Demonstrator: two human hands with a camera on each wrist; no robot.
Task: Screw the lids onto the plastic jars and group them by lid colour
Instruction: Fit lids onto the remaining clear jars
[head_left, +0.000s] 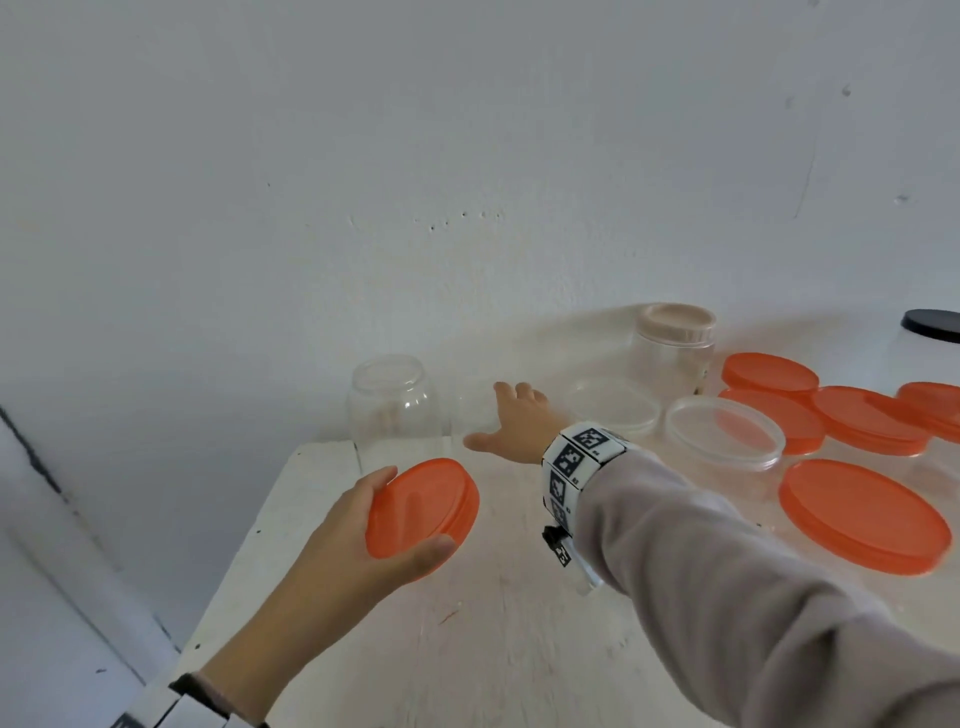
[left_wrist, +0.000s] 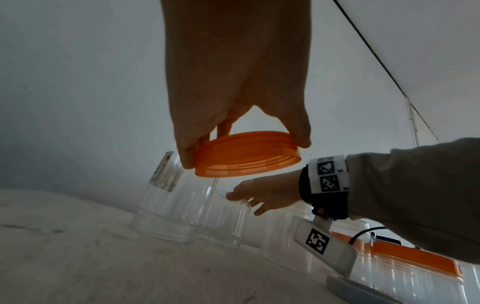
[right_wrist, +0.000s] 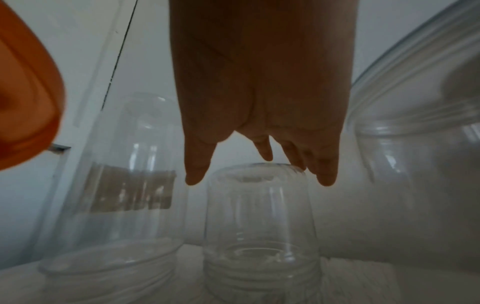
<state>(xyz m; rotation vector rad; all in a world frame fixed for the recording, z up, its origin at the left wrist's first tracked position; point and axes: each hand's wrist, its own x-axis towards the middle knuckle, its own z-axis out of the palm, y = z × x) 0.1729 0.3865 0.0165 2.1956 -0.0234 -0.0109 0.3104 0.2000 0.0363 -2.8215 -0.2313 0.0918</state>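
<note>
My left hand (head_left: 410, 512) grips an orange lid (head_left: 431, 499) by its rim, thumb on one side and fingers on the other, above the table's front left. In the left wrist view the orange lid (left_wrist: 246, 162) shows its threaded underside. My right hand (head_left: 488, 415) reaches to the back, fingers spread over a small clear jar (head_left: 470, 410) that stands upside down. In the right wrist view the fingertips (right_wrist: 326, 179) hang at the upturned base of that small jar (right_wrist: 259, 216) without closing round it. A larger upturned jar (head_left: 392, 405) stands just left of it.
Wide open clear jars (head_left: 724, 434) and several orange-lidded jars (head_left: 862, 514) crowd the right side. A beige-lidded jar (head_left: 672, 325) and a black lid (head_left: 932, 325) sit at the back. The white table (head_left: 493, 623) ends at its left edge near the wall.
</note>
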